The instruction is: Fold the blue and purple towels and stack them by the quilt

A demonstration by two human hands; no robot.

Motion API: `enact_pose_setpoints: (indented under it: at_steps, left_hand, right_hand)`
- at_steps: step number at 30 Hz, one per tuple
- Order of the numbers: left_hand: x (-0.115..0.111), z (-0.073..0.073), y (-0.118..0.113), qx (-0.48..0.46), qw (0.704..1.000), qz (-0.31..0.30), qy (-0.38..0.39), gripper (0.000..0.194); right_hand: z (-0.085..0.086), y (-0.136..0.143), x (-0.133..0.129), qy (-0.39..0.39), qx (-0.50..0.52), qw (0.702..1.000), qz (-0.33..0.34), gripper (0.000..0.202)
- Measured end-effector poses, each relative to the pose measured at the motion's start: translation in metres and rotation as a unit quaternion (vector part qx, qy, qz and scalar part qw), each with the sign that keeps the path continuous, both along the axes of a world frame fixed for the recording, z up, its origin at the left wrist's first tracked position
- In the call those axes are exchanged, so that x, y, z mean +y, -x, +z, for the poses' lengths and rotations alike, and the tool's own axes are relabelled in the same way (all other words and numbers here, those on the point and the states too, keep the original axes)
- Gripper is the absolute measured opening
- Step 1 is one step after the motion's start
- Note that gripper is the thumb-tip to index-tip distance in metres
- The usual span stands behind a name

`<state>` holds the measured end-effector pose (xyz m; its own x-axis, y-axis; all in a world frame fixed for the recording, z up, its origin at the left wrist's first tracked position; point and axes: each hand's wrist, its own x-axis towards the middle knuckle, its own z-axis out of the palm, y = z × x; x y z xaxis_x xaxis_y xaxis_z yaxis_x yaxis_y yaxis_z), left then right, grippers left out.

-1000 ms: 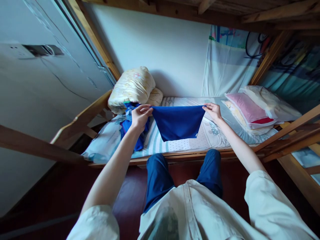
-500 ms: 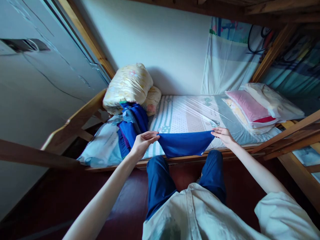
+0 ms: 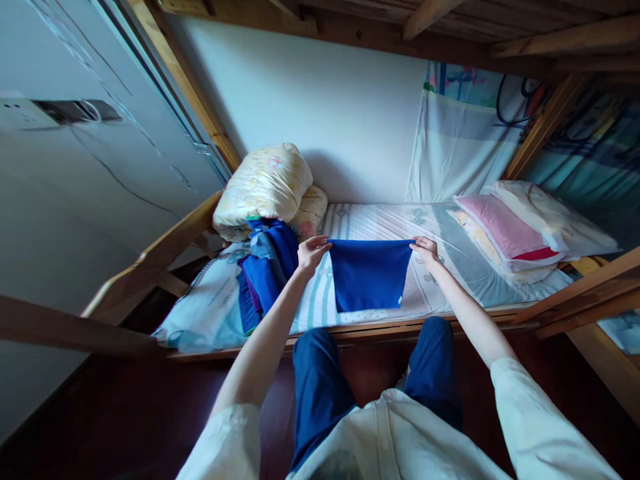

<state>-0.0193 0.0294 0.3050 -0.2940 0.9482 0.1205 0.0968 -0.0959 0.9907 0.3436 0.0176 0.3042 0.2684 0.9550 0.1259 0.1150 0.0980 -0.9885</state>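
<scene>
A blue cloth (image 3: pixel 371 277) is stretched between my two hands over the front part of the bed. My left hand (image 3: pixel 313 253) pinches its upper left corner, and my right hand (image 3: pixel 426 251) pinches the upper right one. The cloth hangs down flat from a taut top edge, with a small white tag at its lower right corner. Whether it is a garment I cannot tell. Left of my left hand lies a heap of blue clothes (image 3: pixel 264 277) on the mattress (image 3: pixel 385 223).
A rolled yellow quilt (image 3: pixel 265 190) stands at the bed's left end. Pillows (image 3: pixel 507 227) are stacked at the right end. The upper bunk's wooden beams (image 3: pixel 360 40) run overhead. A wooden rail (image 3: pixel 585 290) borders the right, and a headboard (image 3: pixel 150 253) the left.
Both hands have moved forward over the bed and a little closer together. More of the blue cloth's face now shows. The view has tilted up slightly.
</scene>
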Motion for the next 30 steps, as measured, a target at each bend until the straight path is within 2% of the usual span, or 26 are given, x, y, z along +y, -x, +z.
enact_pose_setpoints:
  at_steps: [3, 5, 6, 8, 12, 15, 18, 20, 23, 30]
  left_hand:
    - [0.011, -0.004, 0.004, 0.026, 0.998, 0.005, -0.054, 0.050]
    - [0.005, -0.019, 0.007, 0.046, 0.997, 0.011, -0.058, 0.047]
    - [-0.001, -0.032, 0.009, 0.062, 0.997, 0.013, -0.050, 0.045]
    - [-0.018, -0.064, 0.010, 0.110, 0.993, 0.016, -0.024, 0.040]
    - [-0.059, -0.148, 0.006, 0.181, 0.980, -0.007, 0.085, 0.028]
    - [-0.089, -0.205, 0.000, 0.226, 0.950, -0.056, 0.208, 0.037]
    - [-0.112, -0.246, -0.007, 0.266, 0.905, -0.111, 0.314, 0.053]
    - [-0.119, -0.262, -0.012, 0.273, 0.892, -0.126, 0.337, 0.058]
    - [-0.120, -0.274, -0.015, 0.280, 0.887, -0.131, 0.344, 0.055]
    - [-0.111, -0.276, -0.005, 0.282, 0.879, -0.150, 0.354, 0.022]
  right_hand:
    - [-0.008, 0.004, 0.012, -0.033, 0.016, 0.999, -0.007, 0.048]
    - [-0.023, 0.003, 0.010, -0.036, 0.005, 0.999, -0.011, 0.048]
    - [-0.034, 0.003, 0.007, -0.029, -0.003, 1.000, -0.011, 0.047]
    - [-0.063, 0.002, -0.005, 0.000, -0.017, 1.000, -0.004, 0.045]
    - [-0.137, 0.001, -0.040, 0.083, -0.053, 0.995, 0.016, 0.033]
    - [-0.189, 0.004, -0.071, 0.203, -0.112, 0.972, 0.027, 0.024]
    - [-0.225, 0.007, -0.099, 0.297, -0.146, 0.943, 0.044, 0.017]
    - [-0.239, 0.007, -0.112, 0.322, -0.146, 0.934, 0.061, 0.014]
    - [-0.246, 0.003, -0.121, 0.339, -0.142, 0.926, 0.085, 0.017]
    - [-0.244, -0.012, -0.114, 0.352, -0.136, 0.917, 0.131, 0.015]
